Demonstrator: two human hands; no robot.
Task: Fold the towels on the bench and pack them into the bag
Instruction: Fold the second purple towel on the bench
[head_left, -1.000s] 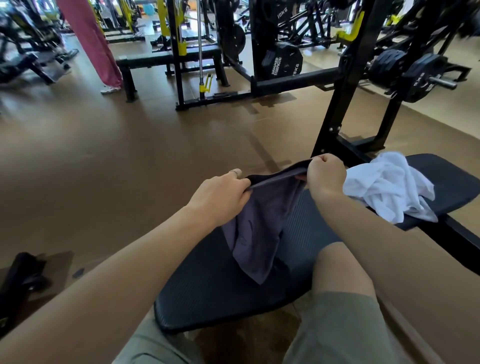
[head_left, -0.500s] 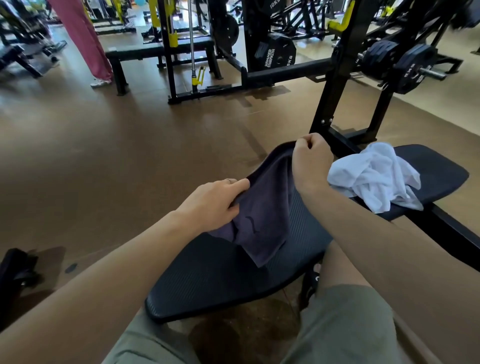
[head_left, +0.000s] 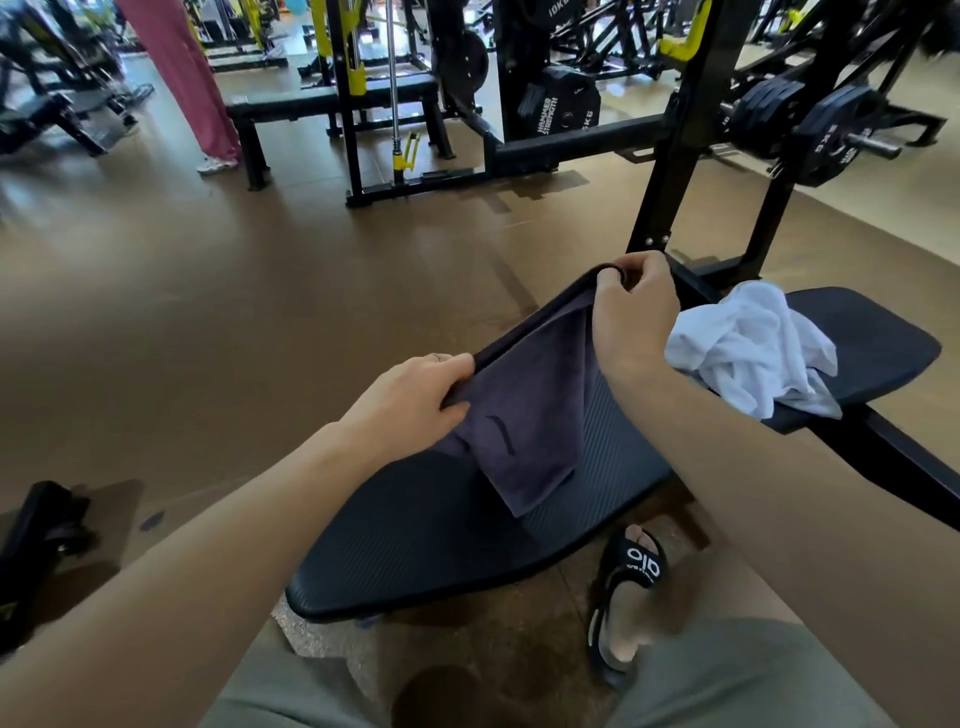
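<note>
Brown gym floor under a black ribbed bench. Left hand low, fingers pinching one end of a soft dark towel. Right hand higher, fingers curled round its other end. Towel hanging down onto bench. Crumpled white towel lying farther along.

Matt dark terry-cloth towel, crumpled white cloth towel, ribbed matt bench pad.
</note>
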